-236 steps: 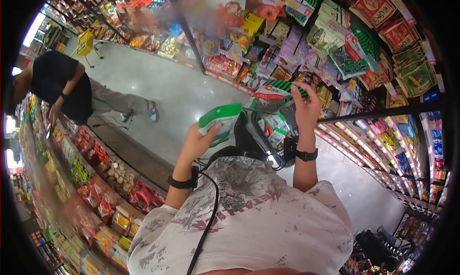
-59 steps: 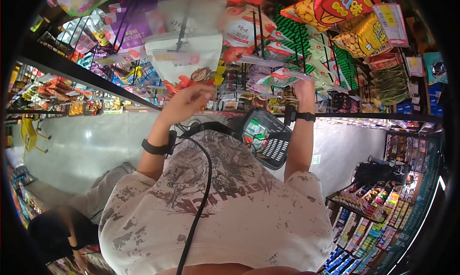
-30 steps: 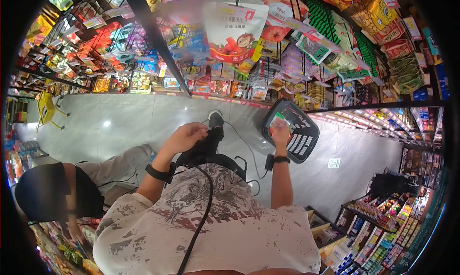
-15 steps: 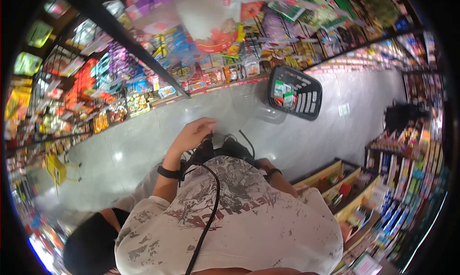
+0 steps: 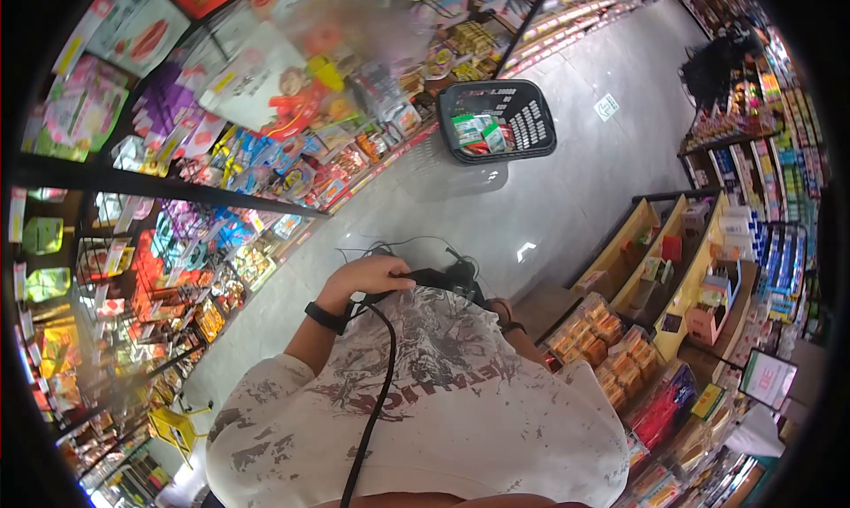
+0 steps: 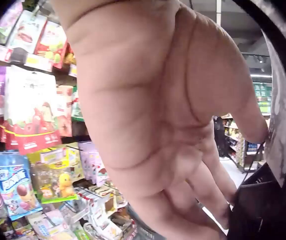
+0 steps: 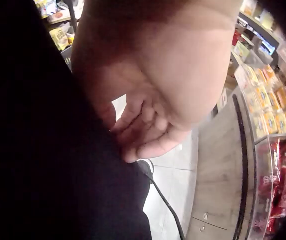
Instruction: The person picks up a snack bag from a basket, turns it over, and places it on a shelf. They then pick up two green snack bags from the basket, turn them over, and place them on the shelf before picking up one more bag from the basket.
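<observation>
My left hand [image 5: 372,275] is held in front of the waist with nothing in it. Its fingers are loosely bent beside something black at the waist [image 6: 258,210] in the left wrist view. Low at my right side hangs the right hand [image 5: 500,310], mostly hidden by the shirt in the head view. In the right wrist view that hand [image 7: 153,110] has loosely curled fingers close against a black trouser leg [image 7: 83,165] and holds nothing. Ahead on the floor stands a black shopping basket [image 5: 534,123] with several green, white and red snack packets [image 5: 482,134] inside.
Hanging snack bags [image 5: 261,87] fill racks at front and left, split by a dark post [image 5: 177,189]. At right stand wooden shelf bins [image 5: 646,264] and boxed packets [image 5: 589,331]. A yellow cart [image 5: 174,433] is at lower left; cables lie near my feet.
The green packet has left my left hand. My right hand was in the basket a second ago and now hangs at my side, without a packet. The view has turned right.
</observation>
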A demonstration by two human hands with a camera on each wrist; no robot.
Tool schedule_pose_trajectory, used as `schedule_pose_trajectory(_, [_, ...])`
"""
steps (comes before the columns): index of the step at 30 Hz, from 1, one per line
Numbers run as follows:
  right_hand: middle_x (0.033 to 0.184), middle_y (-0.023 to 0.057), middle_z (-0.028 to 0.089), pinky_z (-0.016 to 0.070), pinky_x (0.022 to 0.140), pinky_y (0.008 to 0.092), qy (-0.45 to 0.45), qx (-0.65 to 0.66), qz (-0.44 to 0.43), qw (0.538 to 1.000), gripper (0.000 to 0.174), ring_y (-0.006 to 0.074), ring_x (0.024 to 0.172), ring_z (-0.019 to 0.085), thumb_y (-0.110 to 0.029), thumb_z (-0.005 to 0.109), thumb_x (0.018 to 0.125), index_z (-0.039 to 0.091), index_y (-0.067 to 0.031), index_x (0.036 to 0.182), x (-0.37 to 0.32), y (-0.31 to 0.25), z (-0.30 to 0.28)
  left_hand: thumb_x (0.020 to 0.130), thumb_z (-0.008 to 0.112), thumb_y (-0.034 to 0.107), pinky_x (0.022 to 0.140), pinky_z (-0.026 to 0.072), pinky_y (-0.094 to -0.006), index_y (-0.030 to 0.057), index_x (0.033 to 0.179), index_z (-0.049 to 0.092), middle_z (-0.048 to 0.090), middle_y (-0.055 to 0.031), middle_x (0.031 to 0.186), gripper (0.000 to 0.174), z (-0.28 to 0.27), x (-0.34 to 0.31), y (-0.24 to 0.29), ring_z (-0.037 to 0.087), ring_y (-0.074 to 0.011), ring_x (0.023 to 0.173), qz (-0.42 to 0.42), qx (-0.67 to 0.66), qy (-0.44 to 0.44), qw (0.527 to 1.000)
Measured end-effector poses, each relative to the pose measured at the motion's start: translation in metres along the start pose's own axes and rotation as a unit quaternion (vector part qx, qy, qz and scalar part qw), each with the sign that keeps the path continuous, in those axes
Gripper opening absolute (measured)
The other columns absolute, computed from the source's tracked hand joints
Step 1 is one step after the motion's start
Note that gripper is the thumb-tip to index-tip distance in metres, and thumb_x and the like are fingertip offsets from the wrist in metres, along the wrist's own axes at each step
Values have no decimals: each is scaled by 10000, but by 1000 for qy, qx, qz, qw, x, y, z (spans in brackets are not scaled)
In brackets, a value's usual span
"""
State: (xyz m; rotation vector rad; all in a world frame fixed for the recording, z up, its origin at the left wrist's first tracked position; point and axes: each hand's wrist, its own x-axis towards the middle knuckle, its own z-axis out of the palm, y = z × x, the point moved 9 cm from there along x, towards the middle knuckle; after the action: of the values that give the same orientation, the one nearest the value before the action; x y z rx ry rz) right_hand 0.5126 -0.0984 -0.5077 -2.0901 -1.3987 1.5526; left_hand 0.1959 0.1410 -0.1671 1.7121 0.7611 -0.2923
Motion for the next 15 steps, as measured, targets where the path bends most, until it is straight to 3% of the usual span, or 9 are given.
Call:
schedule_pose_trajectory(2, [953,202,733,530,804,415,-1,-163,-79,983,379,324,897,708,-341,650,808,753,-28,994,-29,-20,-14,921,679,478,834,523,-369,38,1151,690,716,-135,1048,496,12,34,19,680,-270,969,30,-3,-22,999])
schedule_pose_trajectory(4, [929,201,727,532,787,412,-7,68,-98,993,370,323,866,704,-334,650,810,748,-27,991,-60,-16,-38,869,718,508,803,520,-396,59,1108,703,721,-143,1010,509,24,73,39,681,-296,949,41,6,-31,999])
schedule_pose_trajectory(5, [932,191,729,531,788,403,-2,121,-82,989,356,311,867,702,-311,653,810,748,-21,995,-69,-7,-49,860,728,508,806,520,-399,61,1104,703,720,-146,1007,510,31,92,52,681,-297,949,43,16,-40,998])
schedule_pose_trajectory(11, [947,132,739,525,791,349,78,317,86,941,289,244,873,687,-173,673,810,750,11,1020,-69,148,-69,787,790,516,763,521,-415,43,1039,692,716,-150,959,545,69,196,143,681,-318,898,79,95,-47,991])
schedule_pose_trajectory(15, [958,93,745,521,793,313,103,463,71,877,261,198,877,678,-81,686,810,751,33,1037,-44,238,-68,753,803,553,722,517,-411,42,1023,685,716,-151,929,589,80,239,194,681,-325,861,77,152,-66,983])
